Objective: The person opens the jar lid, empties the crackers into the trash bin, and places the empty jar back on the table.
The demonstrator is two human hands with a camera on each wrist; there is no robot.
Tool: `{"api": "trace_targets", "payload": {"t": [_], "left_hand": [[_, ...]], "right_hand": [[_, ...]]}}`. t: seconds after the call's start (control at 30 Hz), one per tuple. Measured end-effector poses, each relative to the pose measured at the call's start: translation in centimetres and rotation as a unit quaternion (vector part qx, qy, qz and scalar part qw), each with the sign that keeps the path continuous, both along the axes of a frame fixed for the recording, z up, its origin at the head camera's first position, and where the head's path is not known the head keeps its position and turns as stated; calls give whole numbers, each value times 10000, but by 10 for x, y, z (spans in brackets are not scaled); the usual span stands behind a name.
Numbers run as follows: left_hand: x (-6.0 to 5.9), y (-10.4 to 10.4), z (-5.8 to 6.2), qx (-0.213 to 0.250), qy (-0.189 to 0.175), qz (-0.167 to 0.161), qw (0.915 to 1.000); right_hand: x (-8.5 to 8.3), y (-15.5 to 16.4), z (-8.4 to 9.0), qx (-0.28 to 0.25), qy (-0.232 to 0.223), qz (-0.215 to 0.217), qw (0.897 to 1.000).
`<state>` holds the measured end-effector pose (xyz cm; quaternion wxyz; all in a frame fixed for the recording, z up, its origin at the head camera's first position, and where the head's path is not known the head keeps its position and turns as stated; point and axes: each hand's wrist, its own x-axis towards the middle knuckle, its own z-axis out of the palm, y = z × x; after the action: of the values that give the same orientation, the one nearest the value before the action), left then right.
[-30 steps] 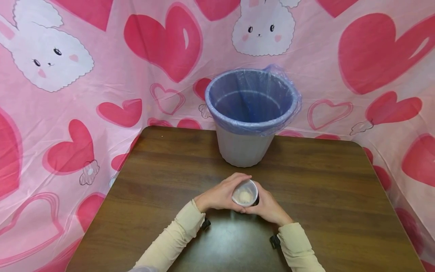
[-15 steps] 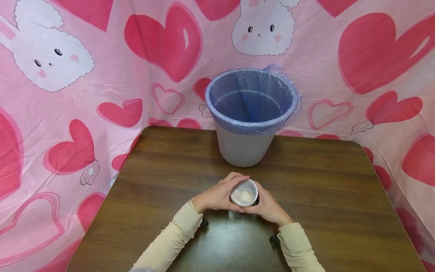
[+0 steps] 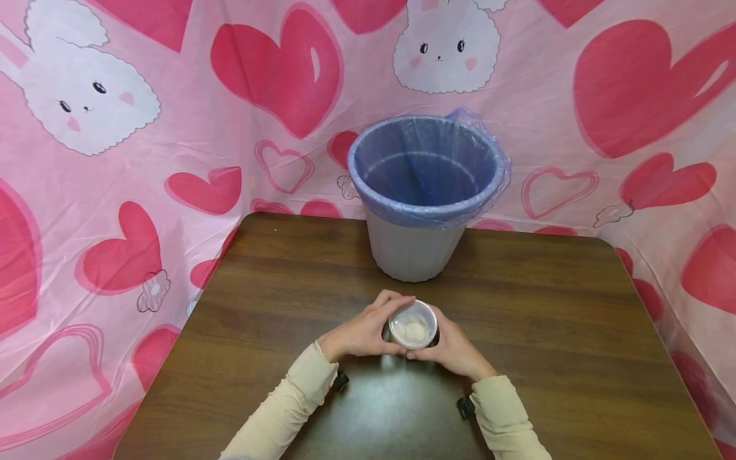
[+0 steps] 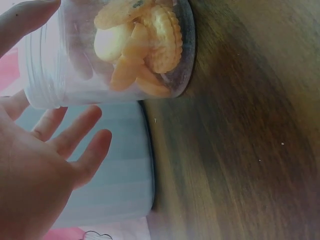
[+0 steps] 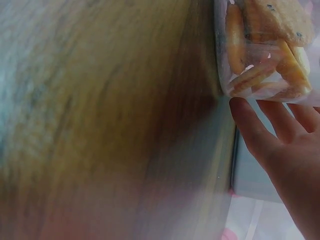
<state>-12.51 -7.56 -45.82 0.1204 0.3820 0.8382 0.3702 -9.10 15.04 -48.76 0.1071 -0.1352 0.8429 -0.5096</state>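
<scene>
A clear plastic jar of round crackers stands on the brown table between my two hands. In the left wrist view the jar shows its ribbed top end. My left hand is at its left side. Its fingers are spread and straight, a little apart from the jar wall, with the thumb by the rim. My right hand cups the jar from the right. Its fingers lie against the jar near the base.
A grey bin with a blue plastic liner stands just behind the jar at the table's far edge. A pink cloth with hearts and rabbits hangs round the table on three sides. Bare tabletop lies to the left and right of the hands.
My left fingers have slid off the jar's top, down to its left side, and loosened. The jar and my right hand have stayed almost still.
</scene>
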Motion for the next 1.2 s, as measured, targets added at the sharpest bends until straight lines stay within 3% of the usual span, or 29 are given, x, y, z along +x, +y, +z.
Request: {"api": "trace_targets", "payload": {"t": [0.47, 1.0, 1.2], "left_hand": [[-1, 6, 4, 90, -144, 120, 9998], [-2, 18, 5, 15, 171, -84, 9998], [-1, 19, 7, -71, 69, -58, 9999]], "right_hand": [[0, 2, 2, 108, -87, -12, 9999], [0, 2, -1, 180, 77, 80, 9998], [0, 2, 0, 155, 17, 84, 9998]]}}
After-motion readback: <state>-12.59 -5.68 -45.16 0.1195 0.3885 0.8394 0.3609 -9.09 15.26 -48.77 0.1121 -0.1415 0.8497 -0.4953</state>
